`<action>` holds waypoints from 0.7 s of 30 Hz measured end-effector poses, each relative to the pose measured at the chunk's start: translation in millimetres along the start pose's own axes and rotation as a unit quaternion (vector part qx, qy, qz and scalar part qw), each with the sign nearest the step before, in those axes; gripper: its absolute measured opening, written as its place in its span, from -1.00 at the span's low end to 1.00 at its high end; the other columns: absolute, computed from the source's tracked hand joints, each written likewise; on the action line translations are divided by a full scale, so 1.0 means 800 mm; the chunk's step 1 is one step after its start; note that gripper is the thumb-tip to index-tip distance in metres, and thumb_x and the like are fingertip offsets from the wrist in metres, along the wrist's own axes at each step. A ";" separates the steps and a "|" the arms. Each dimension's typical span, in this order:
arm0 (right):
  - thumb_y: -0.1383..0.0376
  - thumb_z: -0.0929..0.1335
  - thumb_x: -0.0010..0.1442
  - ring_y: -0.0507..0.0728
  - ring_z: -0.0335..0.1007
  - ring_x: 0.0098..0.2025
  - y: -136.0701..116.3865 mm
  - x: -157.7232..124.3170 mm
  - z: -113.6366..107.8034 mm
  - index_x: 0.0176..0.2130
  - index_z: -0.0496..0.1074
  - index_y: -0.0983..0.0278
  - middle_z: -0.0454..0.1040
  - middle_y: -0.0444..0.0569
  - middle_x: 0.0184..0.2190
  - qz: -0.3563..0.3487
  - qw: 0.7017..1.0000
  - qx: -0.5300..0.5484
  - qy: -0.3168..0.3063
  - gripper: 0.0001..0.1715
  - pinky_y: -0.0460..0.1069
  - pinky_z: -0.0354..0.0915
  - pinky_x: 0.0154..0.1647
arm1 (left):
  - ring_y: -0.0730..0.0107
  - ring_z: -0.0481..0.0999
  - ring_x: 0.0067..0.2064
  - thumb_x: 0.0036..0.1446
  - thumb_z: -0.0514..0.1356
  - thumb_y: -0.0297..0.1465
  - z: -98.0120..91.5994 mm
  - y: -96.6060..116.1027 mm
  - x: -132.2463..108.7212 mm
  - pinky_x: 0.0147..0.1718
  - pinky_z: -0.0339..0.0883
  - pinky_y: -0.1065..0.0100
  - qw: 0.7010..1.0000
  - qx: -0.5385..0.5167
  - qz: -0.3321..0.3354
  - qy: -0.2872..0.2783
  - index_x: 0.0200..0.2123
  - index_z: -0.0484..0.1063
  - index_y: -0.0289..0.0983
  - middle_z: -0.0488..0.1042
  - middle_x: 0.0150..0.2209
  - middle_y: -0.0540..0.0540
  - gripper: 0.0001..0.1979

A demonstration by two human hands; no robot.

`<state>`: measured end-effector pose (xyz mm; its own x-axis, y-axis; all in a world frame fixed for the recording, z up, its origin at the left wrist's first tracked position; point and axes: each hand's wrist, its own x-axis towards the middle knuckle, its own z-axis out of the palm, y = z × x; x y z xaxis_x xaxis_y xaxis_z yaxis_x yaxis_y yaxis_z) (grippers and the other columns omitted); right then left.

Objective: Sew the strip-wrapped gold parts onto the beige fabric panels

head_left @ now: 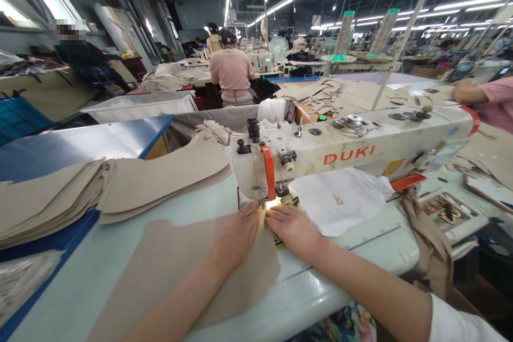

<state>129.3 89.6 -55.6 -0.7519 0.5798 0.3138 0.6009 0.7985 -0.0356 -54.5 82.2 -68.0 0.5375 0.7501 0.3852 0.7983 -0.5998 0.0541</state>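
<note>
The step in hand looks like sewing: the left hand [236, 235] and right hand [294, 230] lie flat on the tan piece [168, 267], fingers stretched out and pressing, gripping nothing. The piece's edge sits under the fingertips, with the lit needle [272, 202] of the machine [360, 149] at 12 o'clock, just beyond them. The rest of the piece trails toward 7 o'clock. Feeding on would call for both hands sliding evenly toward 12 o'clock, fingertips kept off the needle. A stack [160, 176] lies at 10 o'clock.
</note>
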 end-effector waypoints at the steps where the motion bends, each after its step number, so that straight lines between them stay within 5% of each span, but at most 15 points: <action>1: 0.41 0.34 0.24 0.16 0.36 -0.13 0.000 0.000 0.001 -0.25 0.43 0.36 0.51 0.04 -0.19 -0.002 1.000 0.000 0.001 -0.94 0.04 0.26 -0.18 | 0.23 0.46 0.05 0.25 -0.10 -0.52 0.000 0.000 0.001 0.05 0.36 0.21 1.000 -0.004 -0.004 -0.003 -0.08 0.43 -0.35 0.53 -0.07 -0.24 -0.66; 21: 0.41 0.36 0.22 0.17 0.37 -0.12 0.002 0.001 -0.005 -0.22 0.45 0.39 0.51 0.02 -0.18 0.001 1.000 0.006 -0.022 -0.91 0.04 0.28 -0.13 | 0.30 0.44 0.06 0.29 -0.13 -0.48 -0.008 0.005 0.012 0.08 0.33 0.26 0.997 -0.028 -0.053 -0.047 -0.08 0.43 -0.33 0.51 -0.04 -0.18 -0.65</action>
<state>130.7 90.7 -51.9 -0.7625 0.5873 0.2712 0.5988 0.7995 -0.0476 -47.5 85.1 -58.4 0.4767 0.8311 0.2865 0.8368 -0.5289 0.1419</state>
